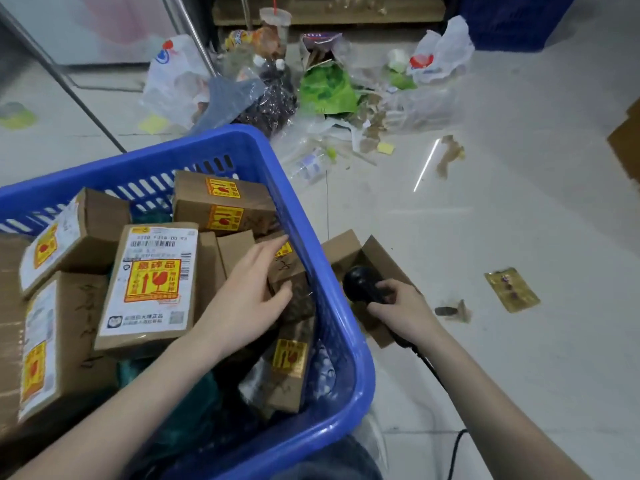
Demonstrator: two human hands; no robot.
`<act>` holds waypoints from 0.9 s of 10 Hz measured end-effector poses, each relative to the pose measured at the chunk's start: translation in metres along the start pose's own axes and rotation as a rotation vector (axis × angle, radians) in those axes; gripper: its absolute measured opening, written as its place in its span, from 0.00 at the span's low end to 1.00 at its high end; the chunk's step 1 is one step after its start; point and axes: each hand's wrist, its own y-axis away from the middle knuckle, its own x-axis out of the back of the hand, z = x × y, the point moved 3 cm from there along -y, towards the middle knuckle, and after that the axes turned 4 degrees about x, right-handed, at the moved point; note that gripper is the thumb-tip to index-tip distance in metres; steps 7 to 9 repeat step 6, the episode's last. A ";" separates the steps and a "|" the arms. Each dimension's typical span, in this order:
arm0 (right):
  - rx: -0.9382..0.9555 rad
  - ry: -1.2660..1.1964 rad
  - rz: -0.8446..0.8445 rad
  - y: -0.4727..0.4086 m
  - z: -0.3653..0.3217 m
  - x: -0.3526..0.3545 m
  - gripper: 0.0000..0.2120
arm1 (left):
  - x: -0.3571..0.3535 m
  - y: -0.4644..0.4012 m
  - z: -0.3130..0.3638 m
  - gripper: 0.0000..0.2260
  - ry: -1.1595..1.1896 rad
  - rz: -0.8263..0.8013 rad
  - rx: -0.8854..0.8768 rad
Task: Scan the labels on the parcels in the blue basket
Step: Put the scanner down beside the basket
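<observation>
A blue plastic basket [332, 320] fills the lower left and holds several brown cardboard parcels with yellow-red fragile stickers. One parcel [149, 289] lies face up, showing a white barcode label. My left hand [249, 299] reaches inside the basket and grips a small brown parcel [287, 271] against the right wall, thumb under it. Outside the basket to the right, my right hand [401, 310] is closed on a black handheld scanner [363, 284], whose cable runs down toward me.
An open empty cardboard box [377, 258] lies on the pale tiled floor under the scanner. A heap of plastic bags, wrappers and a cup [311, 84] spreads behind the basket. A gold card [512, 289] lies at right. A metal rack leg [69, 88] slants at upper left.
</observation>
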 end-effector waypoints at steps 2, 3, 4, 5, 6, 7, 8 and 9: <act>-0.022 0.103 -0.035 -0.023 0.013 -0.019 0.23 | -0.003 -0.003 -0.005 0.26 0.001 0.027 -0.004; -0.033 0.150 -0.063 -0.030 0.018 -0.025 0.23 | -0.002 -0.004 -0.006 0.26 0.018 0.038 0.009; -0.048 0.176 -0.105 -0.030 0.021 -0.027 0.24 | -0.002 -0.004 -0.006 0.25 0.016 0.033 0.019; -0.038 0.168 -0.130 -0.032 0.022 -0.029 0.23 | -0.001 -0.005 -0.009 0.25 0.016 0.020 0.018; 0.017 0.178 -0.096 -0.029 0.010 -0.023 0.21 | 0.005 -0.003 -0.006 0.26 0.030 0.032 0.023; 0.017 0.178 -0.096 -0.029 0.010 -0.023 0.21 | 0.005 -0.003 -0.006 0.26 0.030 0.032 0.023; 0.017 0.178 -0.096 -0.029 0.010 -0.023 0.21 | 0.005 -0.003 -0.006 0.26 0.030 0.032 0.023; 0.017 0.178 -0.096 -0.029 0.010 -0.023 0.21 | 0.005 -0.003 -0.006 0.26 0.030 0.032 0.023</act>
